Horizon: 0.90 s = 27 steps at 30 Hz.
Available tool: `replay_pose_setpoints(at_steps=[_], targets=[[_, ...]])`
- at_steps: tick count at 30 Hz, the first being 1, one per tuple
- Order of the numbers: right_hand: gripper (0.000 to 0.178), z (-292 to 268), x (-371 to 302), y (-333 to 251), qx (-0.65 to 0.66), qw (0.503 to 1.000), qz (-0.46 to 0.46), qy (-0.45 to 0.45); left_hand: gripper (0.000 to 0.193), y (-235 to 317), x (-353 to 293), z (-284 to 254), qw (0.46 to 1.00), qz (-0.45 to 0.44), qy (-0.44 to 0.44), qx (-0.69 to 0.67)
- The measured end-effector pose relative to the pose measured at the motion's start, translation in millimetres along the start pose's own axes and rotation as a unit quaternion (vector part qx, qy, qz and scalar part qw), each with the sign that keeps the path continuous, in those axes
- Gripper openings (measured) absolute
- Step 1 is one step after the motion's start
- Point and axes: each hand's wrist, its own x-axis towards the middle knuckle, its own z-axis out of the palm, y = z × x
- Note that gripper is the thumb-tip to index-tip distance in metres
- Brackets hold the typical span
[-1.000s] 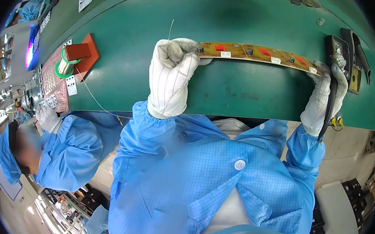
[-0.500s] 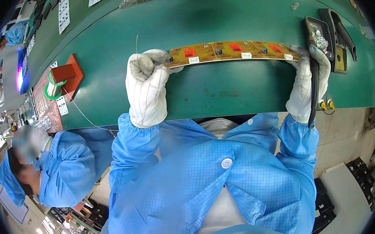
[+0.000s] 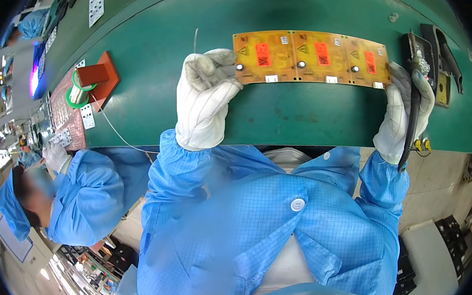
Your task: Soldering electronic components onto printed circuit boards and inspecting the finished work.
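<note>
A long yellow circuit board (image 3: 309,59) with three red labels lies face up over the green table (image 3: 283,112). My left hand (image 3: 207,90), in a white glove, pinches the board's left end, and a thin solder wire (image 3: 195,38) sticks up beside its fingers. My right hand (image 3: 394,113), also gloved, is at the board's right end. It grips a black soldering iron (image 3: 413,106) whose cable hangs down past my wrist.
A green solder spool (image 3: 77,88) sits on a red stand (image 3: 100,73) at the table's left, with wire trailing off it. A black iron holder (image 3: 440,52) stands at the right. A co-worker in a blue coat (image 3: 83,191) works at the lower left.
The board has turned from a tilted, nearly edge-on pose to lying flat with its labelled face up. Both hands stayed at its ends.
</note>
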Motion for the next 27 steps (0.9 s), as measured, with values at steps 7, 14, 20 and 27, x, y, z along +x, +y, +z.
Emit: replay_pose_setpoints(at_steps=[7, 14, 20, 27], targets=[[0.042, 5.0, -0.1, 2.1, 0.020, 1.000, -0.002, 0.009, 0.037, 0.5, 0.4, -2.4, 1.000, -0.006, -0.009, -0.006], [0.043, 4.0, 1.7, 1.4, 0.002, 1.000, 0.021, 0.011, 0.036, 0.5, 1.4, -2.2, 1.000, -0.004, -0.001, 0.007], [0.044, 4.7, 1.6, 4.5, 0.032, 0.999, 0.025, 0.016, 0.031, -1.6, 3.4, -6.7, 0.999, 0.001, 0.012, 0.030], [0.042, 3.4, 1.8, 7.3, 0.041, 0.999, 0.014, 0.027, 0.028, -1.7, 2.7, -6.0, 1.000, -0.006, 0.016, 0.021]])
